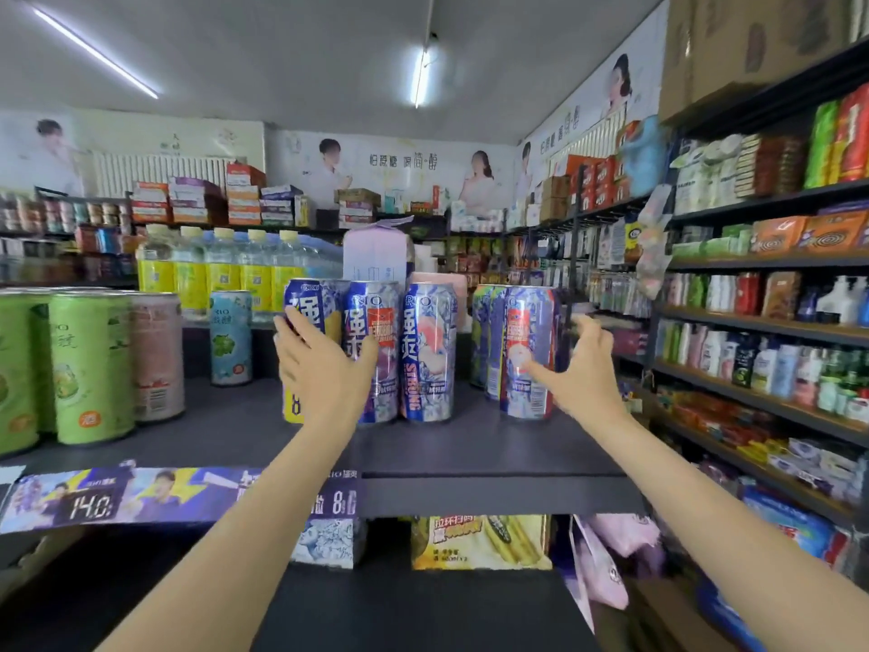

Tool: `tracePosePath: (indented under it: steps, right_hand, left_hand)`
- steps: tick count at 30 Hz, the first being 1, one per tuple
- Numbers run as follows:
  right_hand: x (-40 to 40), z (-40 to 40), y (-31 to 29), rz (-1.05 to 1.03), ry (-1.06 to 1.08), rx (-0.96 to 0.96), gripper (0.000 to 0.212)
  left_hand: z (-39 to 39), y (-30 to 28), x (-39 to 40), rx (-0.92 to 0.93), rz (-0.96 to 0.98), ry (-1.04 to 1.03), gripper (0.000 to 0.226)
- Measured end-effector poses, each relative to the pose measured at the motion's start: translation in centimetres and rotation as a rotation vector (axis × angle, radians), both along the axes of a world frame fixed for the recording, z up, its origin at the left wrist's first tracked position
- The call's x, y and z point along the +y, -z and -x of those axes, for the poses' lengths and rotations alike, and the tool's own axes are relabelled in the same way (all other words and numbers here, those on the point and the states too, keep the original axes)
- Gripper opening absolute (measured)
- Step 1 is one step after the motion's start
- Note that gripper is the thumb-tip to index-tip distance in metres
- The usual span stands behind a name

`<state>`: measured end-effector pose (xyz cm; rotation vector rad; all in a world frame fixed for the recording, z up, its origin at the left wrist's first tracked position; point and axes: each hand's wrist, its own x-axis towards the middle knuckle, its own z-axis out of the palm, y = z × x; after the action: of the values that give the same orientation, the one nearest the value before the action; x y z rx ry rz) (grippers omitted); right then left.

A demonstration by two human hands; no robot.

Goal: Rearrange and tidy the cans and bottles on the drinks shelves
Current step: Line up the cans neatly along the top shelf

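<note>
On the dark top shelf (489, 444) stand three tall blue RIO cans side by side: a yellow-marked can (301, 407), a purple can (383, 392) and a peach can (429, 350). My left hand (324, 369) lies flat against the fronts of the yellow and purple cans, fingers straight and thumb out to the right. Further right stands a red-and-blue lychee can (526, 331) with a green-blue can (482, 331) behind it. My right hand (583, 369) is spread beside the lychee can, its thumb touching the can's front and its fingers apart from the can.
Green cans (89, 369) and a pink can (157, 355) crowd the shelf's left end; a light-blue can (230, 336) stands further back. Yellow-label bottles (221, 275) and a pale carton (376, 256) sit behind. Stocked shelves (762, 322) line the aisle to the right.
</note>
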<state>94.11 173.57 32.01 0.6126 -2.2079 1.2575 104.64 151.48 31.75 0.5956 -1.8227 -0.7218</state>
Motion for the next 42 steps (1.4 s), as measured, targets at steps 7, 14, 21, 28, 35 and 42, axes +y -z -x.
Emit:
tracePosePath:
  steps: [7, 14, 21, 28, 35, 42]
  right_hand:
    - [-1.3, 2.6, 2.1, 0.025, -0.134, -0.184, 0.083]
    - [-0.7, 1.8, 1.8, 0.035, -0.154, -0.165, 0.074]
    - [-1.5, -1.0, 1.5, -0.048, -0.377, -0.223, 0.075]
    - [-7.9, -6.4, -0.1, -0.250, -0.479, -0.208, 0.098]
    - [-17.4, -11.6, 0.1, -0.231, -0.488, -0.151, 0.069]
    - [-20.9, -14.1, -0.5, -0.366, -0.399, -0.011, 0.060]
  left_hand:
    - [-0.1, 1.4, 0.5, -0.062, -0.098, -0.071, 0.094]
    - [-0.2, 1.2, 0.7, -0.113, -0.090, -0.109, 0.101]
    - [-1.5, 0.3, -1.2, -0.085, -0.143, 0.031, 0.093]
    - [-5.1, -0.2, -7.1, 0.073, -0.303, 0.527, 0.050]
    - [-8.8, -0.6, -11.3, -0.254, -0.245, 0.910, 0.066]
    - [-9.2, -0.1, -14.3, -0.230, -0.169, 0.873, 0.055]
